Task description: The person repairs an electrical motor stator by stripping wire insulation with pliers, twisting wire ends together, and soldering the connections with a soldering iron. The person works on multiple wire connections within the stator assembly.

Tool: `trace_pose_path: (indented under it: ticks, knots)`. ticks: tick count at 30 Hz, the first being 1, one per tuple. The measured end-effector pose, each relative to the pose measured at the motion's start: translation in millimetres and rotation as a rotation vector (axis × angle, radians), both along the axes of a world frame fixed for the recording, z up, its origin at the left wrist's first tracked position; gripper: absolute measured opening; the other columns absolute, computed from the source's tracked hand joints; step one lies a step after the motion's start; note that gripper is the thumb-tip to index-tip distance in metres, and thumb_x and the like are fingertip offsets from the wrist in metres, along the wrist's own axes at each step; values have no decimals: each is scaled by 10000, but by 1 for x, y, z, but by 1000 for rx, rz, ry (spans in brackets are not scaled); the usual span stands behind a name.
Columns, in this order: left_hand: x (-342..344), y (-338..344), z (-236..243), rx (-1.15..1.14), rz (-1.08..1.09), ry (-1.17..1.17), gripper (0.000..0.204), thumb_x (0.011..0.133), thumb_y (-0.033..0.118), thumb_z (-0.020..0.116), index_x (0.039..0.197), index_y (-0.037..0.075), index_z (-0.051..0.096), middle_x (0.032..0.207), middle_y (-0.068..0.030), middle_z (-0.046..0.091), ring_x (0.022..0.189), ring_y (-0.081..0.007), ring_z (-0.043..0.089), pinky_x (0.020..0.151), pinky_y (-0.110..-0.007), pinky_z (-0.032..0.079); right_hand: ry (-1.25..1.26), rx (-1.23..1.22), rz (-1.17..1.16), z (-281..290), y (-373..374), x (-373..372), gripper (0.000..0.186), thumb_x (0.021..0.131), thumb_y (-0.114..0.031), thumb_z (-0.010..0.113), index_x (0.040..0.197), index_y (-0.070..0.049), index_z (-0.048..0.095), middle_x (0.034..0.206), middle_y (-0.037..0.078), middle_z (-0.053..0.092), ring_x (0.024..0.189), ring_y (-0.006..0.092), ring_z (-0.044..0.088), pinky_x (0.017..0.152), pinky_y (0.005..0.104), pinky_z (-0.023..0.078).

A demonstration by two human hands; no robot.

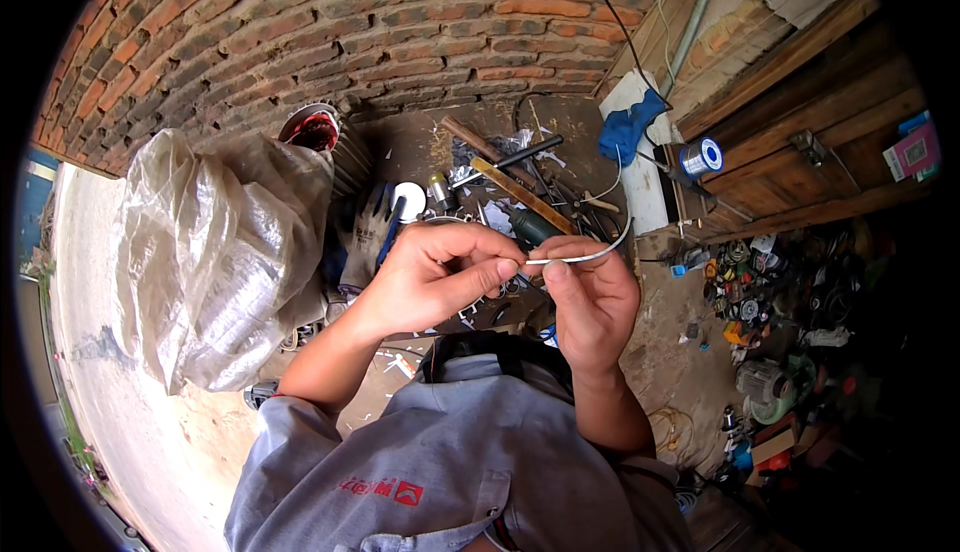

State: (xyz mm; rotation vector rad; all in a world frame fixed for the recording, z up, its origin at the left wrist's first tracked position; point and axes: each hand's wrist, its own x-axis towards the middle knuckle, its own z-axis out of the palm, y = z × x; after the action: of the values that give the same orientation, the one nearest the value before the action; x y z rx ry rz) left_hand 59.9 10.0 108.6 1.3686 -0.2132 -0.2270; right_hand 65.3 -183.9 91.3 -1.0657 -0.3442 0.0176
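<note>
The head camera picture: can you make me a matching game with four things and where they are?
Things:
1. white wire
2. plastic sack
3. blue rag
4. solder spool

Places:
A. on the wooden ledge at the right
B. pinched between left hand and right hand
C. on the ground at the left
D. draped over the white board

Pairs: 1-B, 2-C, 3-D, 4-A
</note>
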Motion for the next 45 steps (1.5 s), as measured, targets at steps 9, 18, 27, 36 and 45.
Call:
trace_pose_path:
  ticks: [9,18,27,36,45]
  knots:
    - [1,8,12,360,7,-74,234,940,81,751,1140,-4,668,876,-61,740,752,-96,646,628,-273,502,-17,-268,-63,-8,3,3,124,954,39,685,1076,53,664,1128,105,637,988,128,621,876,263,500]
    - [4,29,-22,534,93,-283,102,911,104,751,919,5,725,836,-127,730,765,-306,713,677,-388,544,-37,-481,-106,-17,7,6,114,914,10,732,1020,27,692,976,98,692,882,145,666,784,276,524]
    - [3,46,-44,775,105,-323,172,880,124,785,978,14,698,906,-144,726,839,-346,711,706,-419,535,-107,-592,-127,-24,16,17,114,886,19,754,992,21,711,925,106,707,800,163,672,718,280,526]
    - [0,49,-68,878,152,-348,167,877,163,771,893,39,661,851,-116,705,825,-347,690,684,-449,527,-236,-711,-127,-38,36,19,109,884,29,751,987,18,718,916,100,703,782,160,676,697,286,540]
    - [-2,44,-76,958,186,-427,129,855,164,756,922,78,687,915,-71,687,810,-324,686,647,-443,526,-143,-893,-28,-65,46,24,102,869,-37,764,952,-1,718,857,115,704,725,212,688,655,319,541]
